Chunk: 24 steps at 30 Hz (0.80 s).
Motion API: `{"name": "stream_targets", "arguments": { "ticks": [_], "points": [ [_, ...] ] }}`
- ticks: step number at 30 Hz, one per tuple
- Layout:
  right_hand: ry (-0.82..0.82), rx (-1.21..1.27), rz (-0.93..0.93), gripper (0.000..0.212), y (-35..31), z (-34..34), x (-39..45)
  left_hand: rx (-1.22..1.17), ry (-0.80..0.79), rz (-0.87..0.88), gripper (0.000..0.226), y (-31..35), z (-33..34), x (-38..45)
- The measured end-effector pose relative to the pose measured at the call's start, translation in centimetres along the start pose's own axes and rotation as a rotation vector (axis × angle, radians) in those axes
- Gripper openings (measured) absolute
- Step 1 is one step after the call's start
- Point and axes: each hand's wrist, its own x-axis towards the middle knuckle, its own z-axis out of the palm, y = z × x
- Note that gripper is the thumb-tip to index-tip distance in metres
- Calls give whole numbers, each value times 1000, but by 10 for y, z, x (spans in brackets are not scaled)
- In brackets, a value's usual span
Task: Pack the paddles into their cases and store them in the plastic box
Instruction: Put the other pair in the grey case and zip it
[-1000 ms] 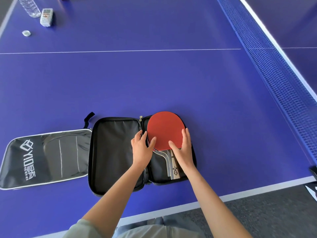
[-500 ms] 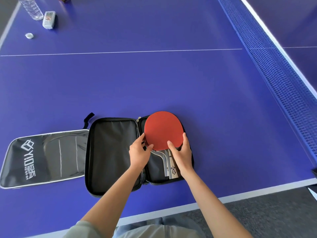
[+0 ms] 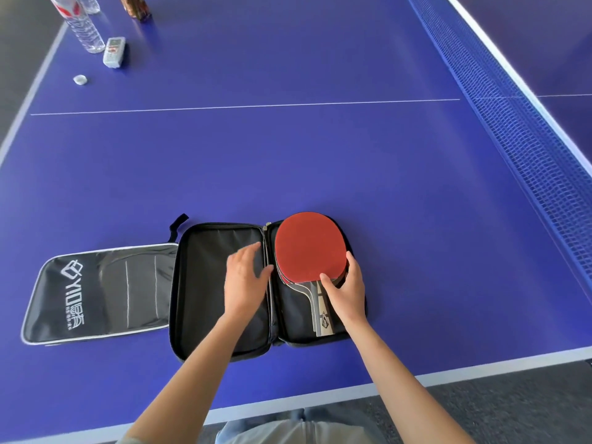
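Observation:
A black zip case (image 3: 205, 283) lies open flat on the blue table near its front edge. A red-faced paddle (image 3: 307, 248) rests in the case's right half, handle toward me, stacked on another paddle whose edge shows beneath. My right hand (image 3: 346, 290) lies on the handle and the blade's lower edge, fingers pressing down. My left hand (image 3: 245, 277) hovers over the case's left half by the hinge, fingers spread, holding nothing. A second black case (image 3: 96, 290) with white lettering lies closed to the left. No plastic box is in view.
The net (image 3: 512, 129) runs along the right side. At the far left corner stand water bottles (image 3: 85, 27), a small white pack (image 3: 113, 52), a bottle cap (image 3: 80, 79) and a dark can (image 3: 136, 6). The table's white front edge (image 3: 480, 363) is close to me.
My left hand has come off the paddle's blade and moved left over the open lid half. My right hand stays on the paddle. The view has tilted up slightly.

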Motion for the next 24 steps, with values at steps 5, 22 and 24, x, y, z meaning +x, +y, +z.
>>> {"name": "stream_targets", "arguments": {
  "ticks": [5, 22, 24],
  "points": [
    [-21, -67, -69, 64, -3, 15, -2, 314, 123, -229, 66, -37, -51, 12],
    [3, 20, -7, 65, -2, 17, 1, -204, -50, -311, 13, -15, -101, 15],
    [-7, -70, -45, 62, -4, 14, 2, -344, -101, -301, 19, 20, -90, 20]
  ]
}}
